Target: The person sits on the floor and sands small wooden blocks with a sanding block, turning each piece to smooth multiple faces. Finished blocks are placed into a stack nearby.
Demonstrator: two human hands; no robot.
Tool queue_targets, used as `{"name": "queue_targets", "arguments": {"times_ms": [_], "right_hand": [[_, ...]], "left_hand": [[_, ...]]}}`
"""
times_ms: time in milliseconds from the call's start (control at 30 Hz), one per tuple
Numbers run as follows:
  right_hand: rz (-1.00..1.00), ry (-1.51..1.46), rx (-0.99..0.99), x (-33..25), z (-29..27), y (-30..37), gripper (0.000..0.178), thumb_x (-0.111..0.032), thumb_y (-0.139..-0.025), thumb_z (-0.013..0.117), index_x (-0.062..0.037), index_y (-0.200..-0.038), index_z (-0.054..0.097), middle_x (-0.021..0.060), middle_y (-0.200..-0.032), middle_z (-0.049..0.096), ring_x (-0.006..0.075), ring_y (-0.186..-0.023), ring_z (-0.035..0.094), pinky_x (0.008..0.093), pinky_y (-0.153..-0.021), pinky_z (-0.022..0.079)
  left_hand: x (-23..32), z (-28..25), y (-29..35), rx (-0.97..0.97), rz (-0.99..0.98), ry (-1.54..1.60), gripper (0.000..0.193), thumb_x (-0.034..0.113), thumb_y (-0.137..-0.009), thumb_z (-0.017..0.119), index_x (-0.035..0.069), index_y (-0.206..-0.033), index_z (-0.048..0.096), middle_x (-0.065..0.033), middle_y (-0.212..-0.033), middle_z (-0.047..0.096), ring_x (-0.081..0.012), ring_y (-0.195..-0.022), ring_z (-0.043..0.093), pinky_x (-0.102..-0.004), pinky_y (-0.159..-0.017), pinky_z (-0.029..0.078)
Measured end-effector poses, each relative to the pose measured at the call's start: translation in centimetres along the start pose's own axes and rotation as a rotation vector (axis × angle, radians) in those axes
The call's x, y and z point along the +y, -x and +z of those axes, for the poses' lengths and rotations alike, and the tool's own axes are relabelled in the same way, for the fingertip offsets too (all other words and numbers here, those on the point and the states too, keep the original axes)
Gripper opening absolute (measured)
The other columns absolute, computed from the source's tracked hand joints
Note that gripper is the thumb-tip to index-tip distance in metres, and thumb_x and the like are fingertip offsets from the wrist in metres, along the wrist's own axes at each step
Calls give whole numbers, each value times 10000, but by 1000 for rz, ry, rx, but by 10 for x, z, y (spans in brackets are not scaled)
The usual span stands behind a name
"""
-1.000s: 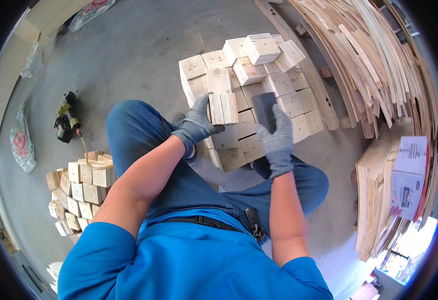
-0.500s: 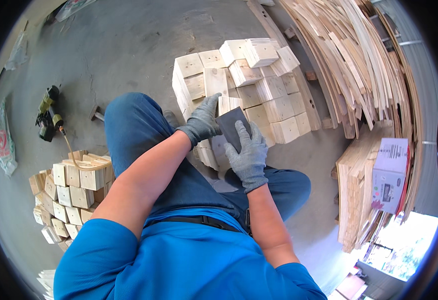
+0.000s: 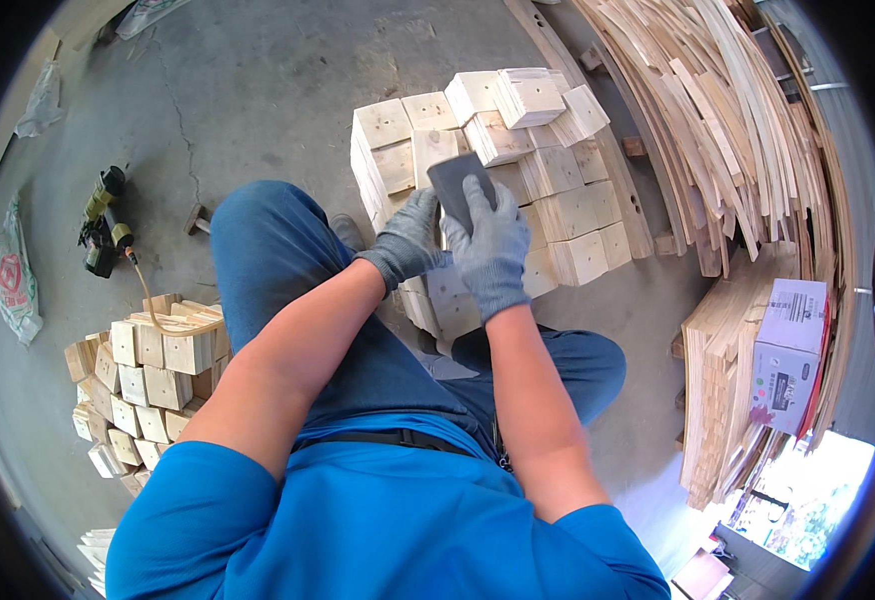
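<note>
My gloved right hand (image 3: 492,238) is closed on a dark grey sanding block (image 3: 458,180), a flat rectangular pad, with the fingers lying over its upper face. Close beside it, my gloved left hand (image 3: 408,238) is closed around the side of a pale wooden block, which is mostly hidden under the pad and my right hand. Just beyond both hands lies a pile of wooden blocks (image 3: 498,137), stacked in several rows, many with a small dark mark on the end face.
At left, another pile of wooden blocks (image 3: 166,388) has a hose (image 3: 148,290) over it, leading to a green and black nail gun (image 3: 104,222). A hammer (image 3: 198,220) lies near my left knee. Long wood strips (image 3: 698,130) and a cardboard box (image 3: 790,355) stand at right.
My right hand and the sanding block have moved away from my body and slightly left, now covering most of the wooden block. My left hand has stayed nearly in place.
</note>
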State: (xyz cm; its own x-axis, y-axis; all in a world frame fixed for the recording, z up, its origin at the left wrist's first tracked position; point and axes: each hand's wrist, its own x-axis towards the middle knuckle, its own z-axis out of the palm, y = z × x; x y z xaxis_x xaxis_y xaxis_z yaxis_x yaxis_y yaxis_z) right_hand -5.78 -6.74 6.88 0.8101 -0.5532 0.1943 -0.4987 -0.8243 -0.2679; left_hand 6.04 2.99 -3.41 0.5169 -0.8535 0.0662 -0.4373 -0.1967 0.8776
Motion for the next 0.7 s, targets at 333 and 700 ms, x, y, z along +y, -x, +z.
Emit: {"name": "queue_targets", "arguments": {"times_ms": [333,700], "right_hand": [[-84,42,-23,-6,-19,92,685,-372,-915,812,-162,-1538,618,278,-1498,516,481,-1330,538,598,-1127,423],[69,94,3,-4,12,-39,649,-429,-931,780,-198,-1519,632,271,-1468,543,479,-1301,575,593,-1089,458]], "left_hand": [[-12,-1,3,17,3,5,945,379,-806,865,3,-1550,419,-298,-1443,519,-469,-1380,535,-464,-1188,454],[0,-6,4,13,-54,-9,1109,381,-698,968,25,-1581,400,-263,-1488,519,-440,-1429,518,-457,-1217,445]]}}
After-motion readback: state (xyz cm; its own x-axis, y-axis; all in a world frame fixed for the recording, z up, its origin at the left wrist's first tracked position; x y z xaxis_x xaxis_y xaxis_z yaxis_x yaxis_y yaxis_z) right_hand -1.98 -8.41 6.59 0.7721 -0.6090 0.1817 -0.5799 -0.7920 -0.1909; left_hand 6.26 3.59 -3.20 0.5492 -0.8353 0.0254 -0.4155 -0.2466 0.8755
